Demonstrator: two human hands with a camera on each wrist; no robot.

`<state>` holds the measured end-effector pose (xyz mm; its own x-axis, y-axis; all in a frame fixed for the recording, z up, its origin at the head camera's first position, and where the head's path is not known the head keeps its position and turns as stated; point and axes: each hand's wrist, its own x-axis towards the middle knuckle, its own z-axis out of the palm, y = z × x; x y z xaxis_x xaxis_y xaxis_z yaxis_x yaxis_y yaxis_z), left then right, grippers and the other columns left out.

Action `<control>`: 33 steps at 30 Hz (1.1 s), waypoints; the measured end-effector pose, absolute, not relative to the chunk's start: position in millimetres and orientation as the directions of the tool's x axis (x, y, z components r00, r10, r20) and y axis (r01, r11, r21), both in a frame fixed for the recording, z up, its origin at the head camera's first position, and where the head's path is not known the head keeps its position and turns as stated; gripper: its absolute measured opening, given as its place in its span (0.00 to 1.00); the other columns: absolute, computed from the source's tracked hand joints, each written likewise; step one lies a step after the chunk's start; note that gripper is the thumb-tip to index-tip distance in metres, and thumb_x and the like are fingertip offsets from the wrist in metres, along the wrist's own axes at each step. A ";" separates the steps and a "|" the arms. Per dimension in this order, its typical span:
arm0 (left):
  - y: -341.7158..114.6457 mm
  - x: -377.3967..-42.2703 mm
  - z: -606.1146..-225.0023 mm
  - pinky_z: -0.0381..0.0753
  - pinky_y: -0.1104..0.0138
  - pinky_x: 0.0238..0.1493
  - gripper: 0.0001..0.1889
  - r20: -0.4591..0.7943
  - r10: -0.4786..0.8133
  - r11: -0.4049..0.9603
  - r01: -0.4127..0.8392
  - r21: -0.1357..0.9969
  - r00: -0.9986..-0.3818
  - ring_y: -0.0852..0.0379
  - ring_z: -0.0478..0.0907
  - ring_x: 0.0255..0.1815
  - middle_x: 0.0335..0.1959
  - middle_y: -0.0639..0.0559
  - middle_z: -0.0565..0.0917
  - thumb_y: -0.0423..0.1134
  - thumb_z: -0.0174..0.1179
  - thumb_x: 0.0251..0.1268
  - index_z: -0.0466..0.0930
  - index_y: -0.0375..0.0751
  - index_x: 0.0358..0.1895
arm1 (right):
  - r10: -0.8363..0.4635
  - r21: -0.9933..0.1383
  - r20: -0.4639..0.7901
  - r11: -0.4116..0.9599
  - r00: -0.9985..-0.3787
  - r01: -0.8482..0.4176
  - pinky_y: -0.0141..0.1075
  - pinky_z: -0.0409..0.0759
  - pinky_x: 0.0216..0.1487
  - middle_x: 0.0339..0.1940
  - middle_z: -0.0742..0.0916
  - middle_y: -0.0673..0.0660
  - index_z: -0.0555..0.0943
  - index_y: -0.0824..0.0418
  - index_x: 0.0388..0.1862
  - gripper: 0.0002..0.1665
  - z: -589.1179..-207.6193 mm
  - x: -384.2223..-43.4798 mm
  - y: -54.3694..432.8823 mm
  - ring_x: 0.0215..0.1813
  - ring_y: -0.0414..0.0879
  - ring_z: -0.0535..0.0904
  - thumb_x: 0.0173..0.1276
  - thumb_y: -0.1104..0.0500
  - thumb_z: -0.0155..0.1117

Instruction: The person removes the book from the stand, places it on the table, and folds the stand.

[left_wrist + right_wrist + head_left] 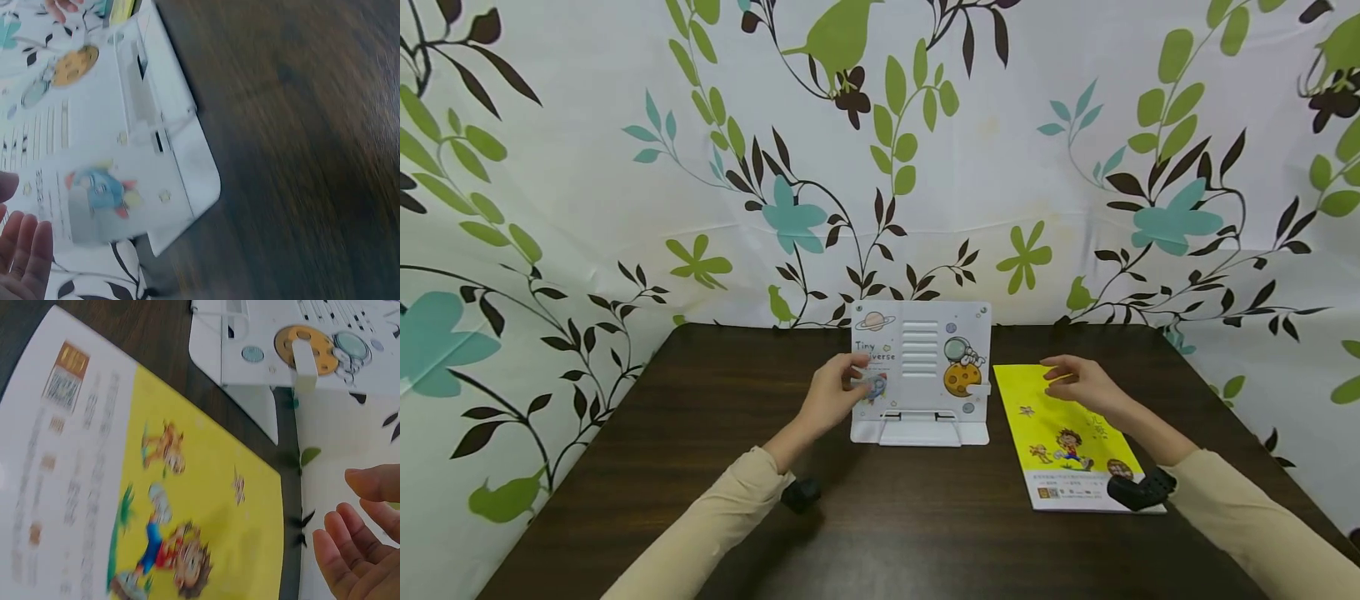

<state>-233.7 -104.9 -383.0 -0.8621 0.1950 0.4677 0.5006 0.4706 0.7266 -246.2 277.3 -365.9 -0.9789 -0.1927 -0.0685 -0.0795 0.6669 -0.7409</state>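
Note:
A white book stand (919, 392) with space pictures stands upright toward the back of the table, a "Tiny Universe" print on its left half. My left hand (833, 393) is at the stand's left side, fingers loosely bent and apart from the thumb, overlapping its edge in the head view. In the left wrist view nothing shows between that hand's fingers (40, 250) and thumb. To the right of the stand lies a yellow book (1030, 433) with cartoon figures and a white band at its near end. Over the far part of this book hovers my right hand (1086, 387), loosely curved and holding nothing.
Both things are on a dark brown wooden table (910, 533). A cloth (955, 167) printed with leaves and birds hangs behind the table and along its sides. Small clips (305, 365) stick out from the stand's face. A black wrist device (1142, 490) overlaps the book's near corner.

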 end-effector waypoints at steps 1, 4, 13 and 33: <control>-107.2 -234.9 -383.9 0.80 0.64 0.33 0.17 0.470 0.174 0.481 0.491 0.726 -0.865 0.47 0.77 0.37 0.41 0.40 0.78 0.24 0.63 0.48 0.76 0.29 0.46 | -0.193 -0.745 -0.066 0.662 -0.979 -0.080 0.45 0.75 0.48 0.52 0.74 0.72 0.64 0.72 0.61 0.31 -365.6 -247.1 273.6 0.47 0.57 0.74 0.60 0.63 0.59; -111.8 -237.9 -387.6 0.80 0.63 0.33 0.18 0.475 0.117 0.497 0.465 0.732 -0.872 0.46 0.78 0.37 0.41 0.39 0.78 0.23 0.64 0.48 0.76 0.29 0.46 | -0.209 -0.754 -0.046 0.649 -0.977 -0.103 0.47 0.75 0.50 0.52 0.74 0.72 0.64 0.71 0.61 0.30 -365.3 -249.8 263.3 0.49 0.58 0.74 0.61 0.63 0.59; -114.9 -248.9 -399.9 0.79 0.60 0.34 0.22 0.429 0.026 0.519 0.379 0.766 -0.903 0.48 0.77 0.37 0.41 0.38 0.76 0.24 0.62 0.48 0.73 0.30 0.50 | -0.269 -0.774 0.049 0.599 -0.962 -0.207 0.46 0.76 0.49 0.51 0.75 0.71 0.65 0.70 0.59 0.27 -369.8 -256.5 238.6 0.51 0.60 0.74 0.62 0.66 0.58; -110.8 -265.2 -404.2 0.78 0.62 0.33 0.21 0.455 -0.010 0.441 0.404 0.801 -0.890 0.48 0.78 0.35 0.35 0.40 0.79 0.18 0.58 0.47 0.73 0.30 0.49 | -0.180 -0.813 0.236 0.502 -0.955 -0.296 0.40 0.77 0.48 0.42 0.79 0.67 0.66 0.72 0.55 0.23 -392.4 -266.5 203.7 0.45 0.57 0.76 0.60 0.74 0.57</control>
